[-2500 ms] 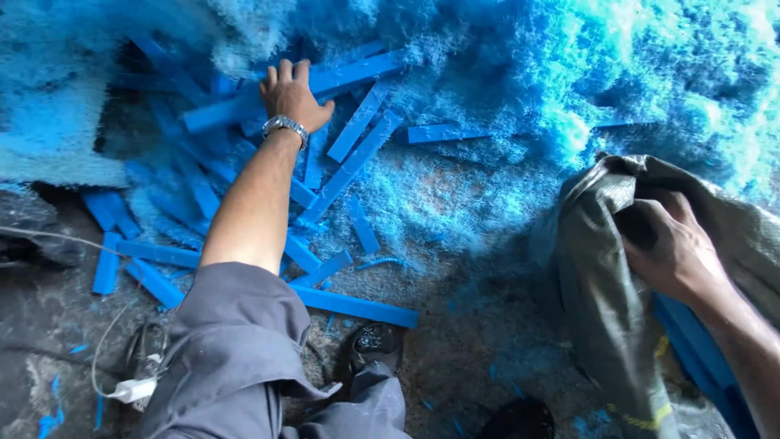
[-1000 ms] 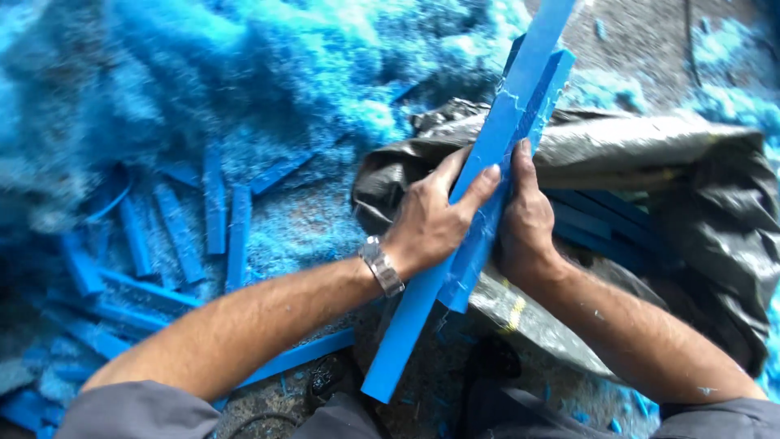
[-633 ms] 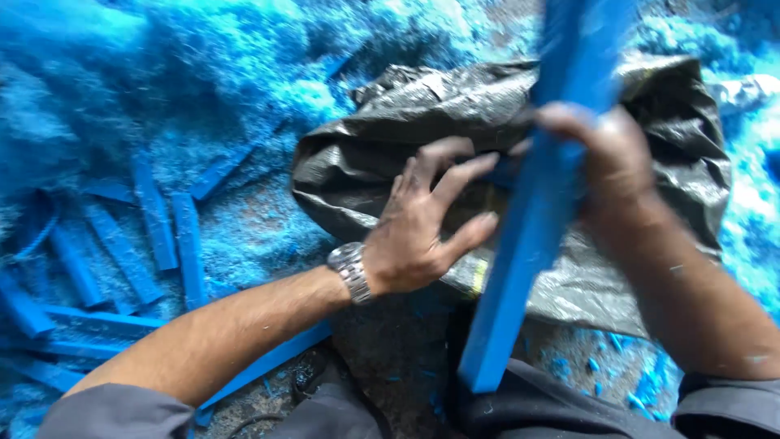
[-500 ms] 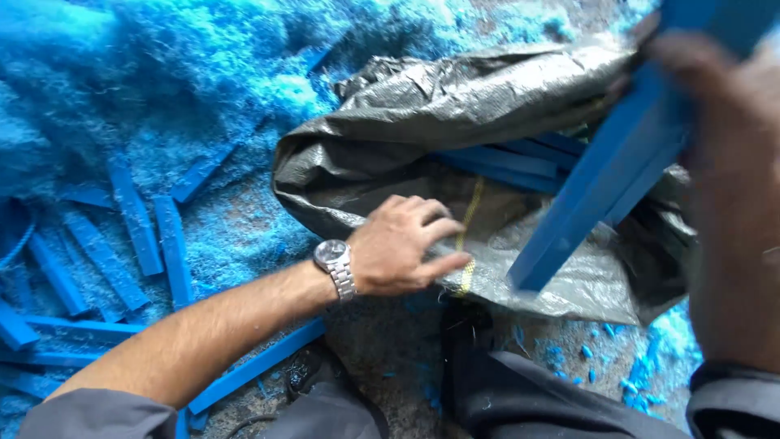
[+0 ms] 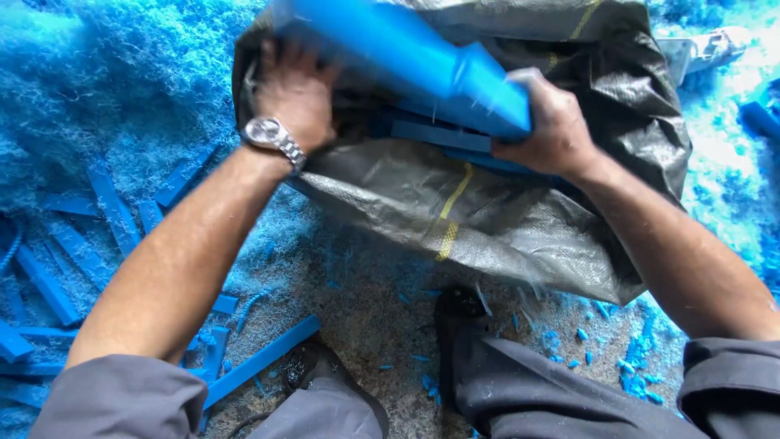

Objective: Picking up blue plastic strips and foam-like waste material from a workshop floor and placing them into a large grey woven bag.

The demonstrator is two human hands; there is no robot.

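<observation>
**Blue strips going into the grey sack: partly filled, many left on the floor**

The person is crouching over a grey woven plastic sack with a yellow stripe (image 5: pixel 487 211), which is lying on the gritty floor (image 5: pixel 366 284) with its mouth turned away from the body. The left hand (image 5: pixel 294 89), wearing a silver metal wristwatch (image 5: pixel 266 134), is closing its fingers over the sack's rim and holding the mouth open. The right hand (image 5: pixel 546 122) is gripping the near end of a bundle of long flat blue plastic strips (image 5: pixel 406 57); the bundle is angling over the sack opening, blurred, so a strip count is not possible.

Progress, as a judgement: several blue strips inside the sack (image 5: pixel 443 138) are showing through the opening, so loading is under way. Loose blue strips on the floor (image 5: pixel 114 211) are lying scattered to the left, and one long strip (image 5: pixel 260 362) is resting near the dark shoe (image 5: pixel 313 370). A mound of blue plastic shavings (image 5: pixel 106 73) is covering the floor beyond. A fair share appears uncollected.
</observation>
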